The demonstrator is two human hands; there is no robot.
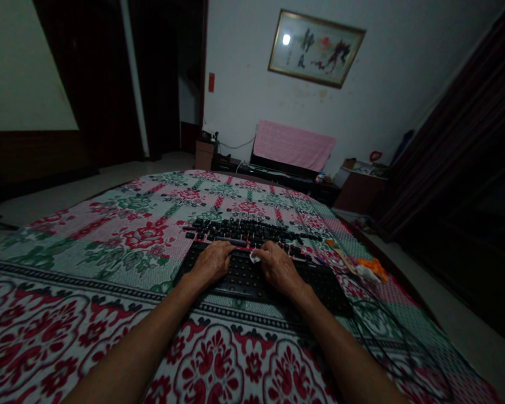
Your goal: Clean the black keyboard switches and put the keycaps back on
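Note:
A black keyboard [239, 278] with its keycaps off lies on the patterned bedspread, showing rows of small round key posts. My left hand [214, 261] is closed on its far edge, left of the middle, with the fingertips partly hidden. My right hand [276, 268] pinches a small white wipe [255, 257] against the keyboard near the far edge; whether it is tissue or cloth is unclear. Just beyond the keyboard, many loose black keycaps [244, 229] are spread in rough rows on the bedspread.
Right of the keyboard lie an orange and white crumpled item [371, 268] and a thin yellowish tool [340, 255]. A black cable [404, 342] loops over the bedspread [122, 331] at the right. Past the bed stands a pink-covered screen-like object [294, 145].

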